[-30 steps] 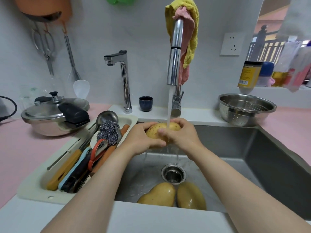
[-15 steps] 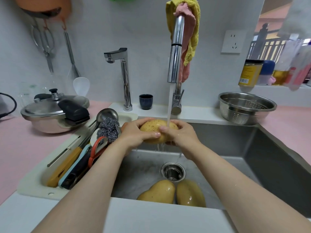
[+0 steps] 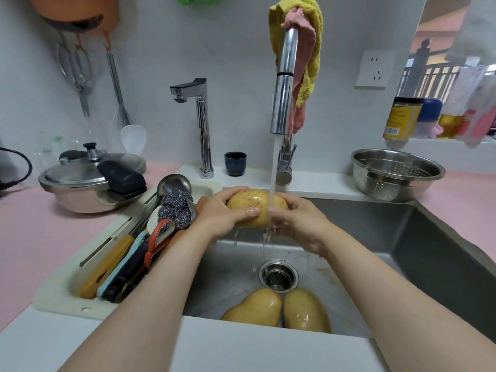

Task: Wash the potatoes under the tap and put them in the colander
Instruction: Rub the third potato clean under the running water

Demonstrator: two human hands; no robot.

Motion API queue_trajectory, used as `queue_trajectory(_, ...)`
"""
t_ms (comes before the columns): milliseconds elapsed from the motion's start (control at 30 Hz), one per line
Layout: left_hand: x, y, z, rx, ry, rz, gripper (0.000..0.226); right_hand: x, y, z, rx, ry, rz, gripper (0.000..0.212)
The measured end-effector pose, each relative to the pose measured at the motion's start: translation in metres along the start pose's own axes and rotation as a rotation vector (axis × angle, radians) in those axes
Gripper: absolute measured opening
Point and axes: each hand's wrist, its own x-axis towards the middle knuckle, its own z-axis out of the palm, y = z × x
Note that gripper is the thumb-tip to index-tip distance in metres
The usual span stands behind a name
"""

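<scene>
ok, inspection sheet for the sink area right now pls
Surface: pink counter; steel sink.
Job's things: tap running onto held potato; two more potatoes on sink floor; colander on counter, no potato seen inside.
Clutter: utensil tray, scourer, pressure cooker, cup.
Grippers: left hand and right hand both grip the potato.
Cables: black cable, far left.
Surroundings: wall socket, cloths over tap, jars at far right.

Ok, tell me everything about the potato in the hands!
The potato is oval, yellowish-tan with small dark speckles, its skin wet and shiny. It lies sideways above the sink, right under the water stream from the tap. The left hand grips its left end, the right hand its right end.
</scene>
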Motion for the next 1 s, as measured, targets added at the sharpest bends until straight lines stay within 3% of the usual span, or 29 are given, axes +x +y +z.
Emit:
queue_trajectory(133,-0.003,0.003,0.006,0.071,-0.108,0.033,0.059,0.002,0.009,0.008,-0.131,0.194,0.044,0.067)
queue_trajectory(267,-0.001,-0.001,0.013,0.036,-0.164,-0.002,0.069,0.003,0.005,0.010,-0.242,0.316,0.062,0.064)
queue_trajectory(500,-0.002,-0.001,0.007,0.044,-0.028,0.021,0.035,-0.001,0.003,-0.003,-0.126,-0.073,0.121,0.041)
queue_trajectory(633,-0.001,0.007,0.017,-0.005,0.105,0.046,0.022,0.000,0.005,0.006,-0.100,-0.006,0.023,0.047)
queue_trajectory(800,0.005,0.005,0.015,-0.149,0.245,-0.039,0.027,-0.001,0.003,0.016,-0.143,0.078,-0.099,0.046)
queue_trajectory(1000,0.000,0.008,0.005,-0.273,0.229,-0.064,0.009,-0.005,-0.004,0.012,0.108,-0.097,0.006,0.038)
